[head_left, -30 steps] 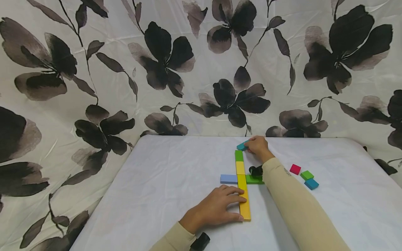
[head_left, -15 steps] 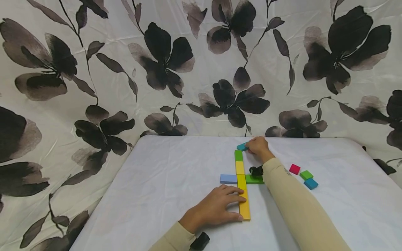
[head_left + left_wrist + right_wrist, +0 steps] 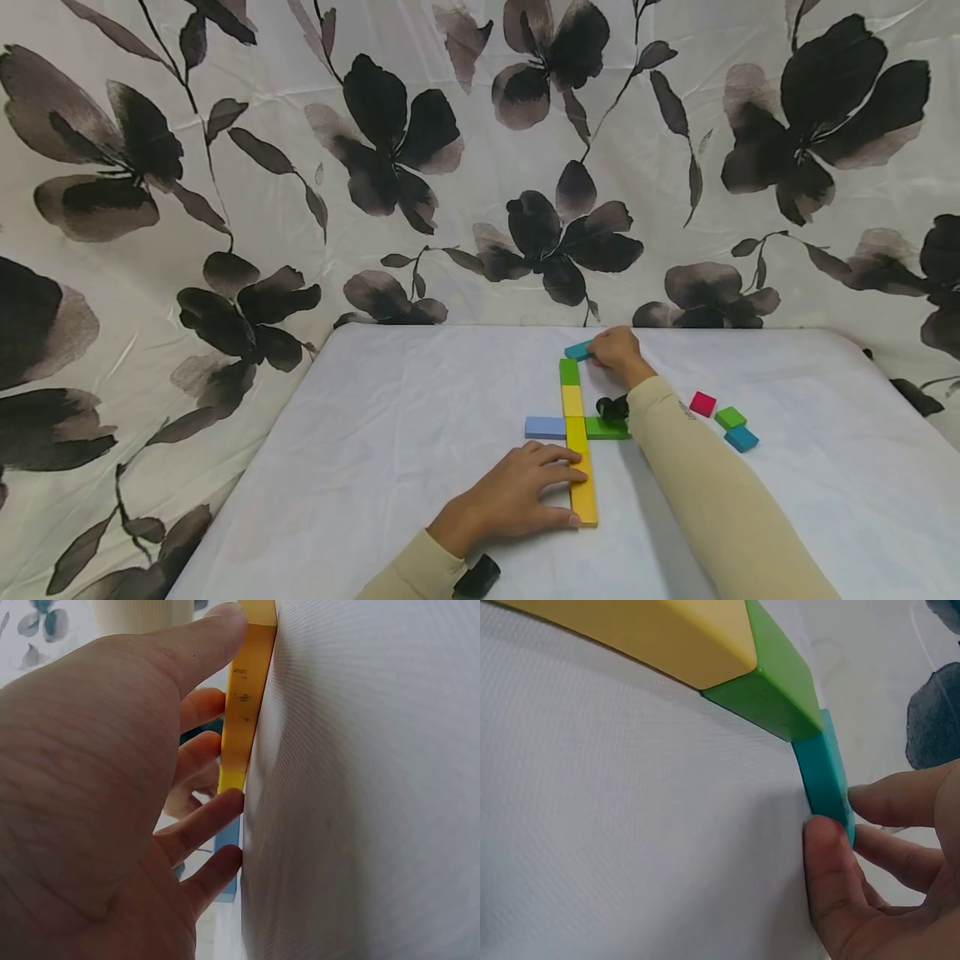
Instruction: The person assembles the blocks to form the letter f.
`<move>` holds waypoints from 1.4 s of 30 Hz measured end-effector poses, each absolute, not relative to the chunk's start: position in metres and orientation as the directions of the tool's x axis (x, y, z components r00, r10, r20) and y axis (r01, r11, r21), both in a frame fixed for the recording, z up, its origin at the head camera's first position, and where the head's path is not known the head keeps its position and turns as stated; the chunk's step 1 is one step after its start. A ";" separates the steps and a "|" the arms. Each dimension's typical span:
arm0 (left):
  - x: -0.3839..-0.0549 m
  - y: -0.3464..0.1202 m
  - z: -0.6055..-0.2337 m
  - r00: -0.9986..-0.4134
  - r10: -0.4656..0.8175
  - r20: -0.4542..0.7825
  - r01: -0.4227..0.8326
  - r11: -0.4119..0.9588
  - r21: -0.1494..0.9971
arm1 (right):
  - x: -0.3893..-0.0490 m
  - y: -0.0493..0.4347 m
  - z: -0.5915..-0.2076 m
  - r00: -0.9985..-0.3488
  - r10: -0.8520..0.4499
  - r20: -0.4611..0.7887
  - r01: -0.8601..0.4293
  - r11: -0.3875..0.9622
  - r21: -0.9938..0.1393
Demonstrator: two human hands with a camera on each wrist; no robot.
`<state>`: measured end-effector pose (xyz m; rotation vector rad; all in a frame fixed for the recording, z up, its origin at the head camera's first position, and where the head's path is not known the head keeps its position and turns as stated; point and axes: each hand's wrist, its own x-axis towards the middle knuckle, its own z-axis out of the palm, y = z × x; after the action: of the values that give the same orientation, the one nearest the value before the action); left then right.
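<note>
Head: practically unchanged over past second; pinching teal block (image 3: 577,351) in right hand (image 3: 617,352), beyond green block (image 3: 570,372).
Left wrist: resting spread left hand (image 3: 112,772) against orange-yellow block (image 3: 244,697).
Right wrist: apparent angled contact with green block; probably mid-placement.

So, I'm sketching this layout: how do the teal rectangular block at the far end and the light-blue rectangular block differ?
The teal rectangular block is darker and greener than the light-blue rectangular block. The teal one slants, while the light-blue one lies straight across. The right hand pinches the teal one, not the light-blue one. Both are oblong.
</note>
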<state>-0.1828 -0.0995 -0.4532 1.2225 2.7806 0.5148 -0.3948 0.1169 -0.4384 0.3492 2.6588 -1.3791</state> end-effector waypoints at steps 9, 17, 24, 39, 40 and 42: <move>-0.184 -0.096 -0.453 -0.701 0.712 0.043 0.682 0.651 0.334 | -0.385 0.135 -0.437 -0.969 0.154 -0.193 0.245 0.505 -0.828; -0.182 -0.096 -0.455 -0.724 0.690 0.010 0.644 0.670 0.371 | -0.353 0.152 -0.429 -0.977 0.111 -0.184 0.213 0.389 -0.896; -0.184 -0.095 -0.456 -0.731 0.682 0.014 0.638 0.676 0.369 | -0.327 0.165 -0.419 -0.987 0.097 -0.127 0.153 0.346 -0.926; -0.186 -0.093 -0.457 -0.727 0.686 0.023 0.645 0.670 0.367 | -0.298 0.187 -0.419 -0.988 0.090 -0.123 0.147 0.361 -0.921; -0.186 -0.093 -0.457 -0.727 0.686 0.021 0.644 0.671 0.368 | -0.297 0.188 -0.420 -0.989 0.088 -0.118 0.142 0.363 -0.921; -0.186 -0.093 -0.456 -0.729 0.684 0.018 0.641 0.673 0.369 | -0.294 0.190 -0.419 -0.991 0.084 -0.108 0.131 0.368 -0.921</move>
<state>-0.1860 -0.0932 -0.4562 1.0982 2.7605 0.5381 -0.2945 0.1902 -0.4195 0.2012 2.5630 -1.7308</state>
